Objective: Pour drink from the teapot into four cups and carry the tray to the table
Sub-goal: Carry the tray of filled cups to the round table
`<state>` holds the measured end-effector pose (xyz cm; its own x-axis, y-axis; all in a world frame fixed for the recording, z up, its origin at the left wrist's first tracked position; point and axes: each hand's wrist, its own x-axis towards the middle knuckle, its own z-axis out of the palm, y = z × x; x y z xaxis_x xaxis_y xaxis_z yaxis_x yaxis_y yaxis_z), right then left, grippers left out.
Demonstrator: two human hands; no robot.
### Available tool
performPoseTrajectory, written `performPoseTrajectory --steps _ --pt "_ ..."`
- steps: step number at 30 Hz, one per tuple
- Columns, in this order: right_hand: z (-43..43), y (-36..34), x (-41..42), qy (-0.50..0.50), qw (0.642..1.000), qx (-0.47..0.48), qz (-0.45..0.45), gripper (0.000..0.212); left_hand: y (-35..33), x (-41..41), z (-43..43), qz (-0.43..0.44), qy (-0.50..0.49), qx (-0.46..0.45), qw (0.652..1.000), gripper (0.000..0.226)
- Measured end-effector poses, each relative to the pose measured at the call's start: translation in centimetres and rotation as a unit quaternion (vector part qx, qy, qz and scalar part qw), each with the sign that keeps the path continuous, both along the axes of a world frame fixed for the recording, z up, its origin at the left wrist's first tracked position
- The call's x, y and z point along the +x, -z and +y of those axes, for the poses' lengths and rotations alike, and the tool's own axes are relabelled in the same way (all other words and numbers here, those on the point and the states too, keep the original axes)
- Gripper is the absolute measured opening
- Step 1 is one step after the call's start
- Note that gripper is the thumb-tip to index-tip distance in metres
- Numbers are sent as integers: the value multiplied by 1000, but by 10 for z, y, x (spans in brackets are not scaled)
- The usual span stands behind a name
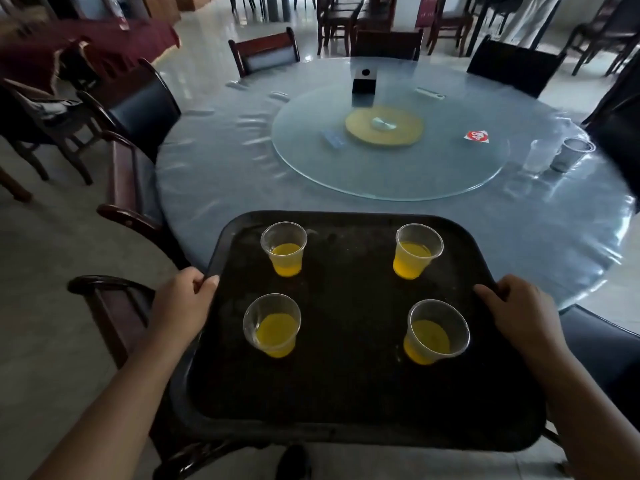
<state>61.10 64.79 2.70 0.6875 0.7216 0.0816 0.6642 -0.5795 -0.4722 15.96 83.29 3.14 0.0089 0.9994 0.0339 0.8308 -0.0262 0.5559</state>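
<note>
I hold a black tray (349,386) level in front of me. My left hand (183,303) grips its left rim and my right hand (519,310) grips its right rim. Several clear plastic cups with yellow drink stand upright on it: far left (284,249), far right (418,251), near left (272,325), near right (437,332). The tray's far edge overlaps the near edge of the round table (214,174). No teapot is in view.
The table has a plastic cover and a glass turntable (391,168) with a black box (363,85). Two empty cups (557,155) stand at its right side. Dark wooden chairs (138,109) ring the table; one armchair (114,306) is close at my left.
</note>
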Motion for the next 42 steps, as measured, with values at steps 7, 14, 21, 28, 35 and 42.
performPoseTrajectory --steps 7,14,21,28,35,42 --pt "36 21 19 20 1000 0 11 40 19 33 53 -8 29 -7 1000 30" --pt "86 51 45 49 999 -20 11 36 55 75 123 -3 40 -16 999 31" --pt "127 82 68 65 997 -32 7 34 81 103 166 6 37 -17 999 31" --pt "162 106 94 54 997 -42 21 30 110 126 186 25 31 -28 999 30" --pt "180 121 113 41 998 -42 19 30 131 139 195 32 25 -25 999 27" --pt "183 138 116 50 997 -53 36 29 141 149 200 37 19 -32 999 29"
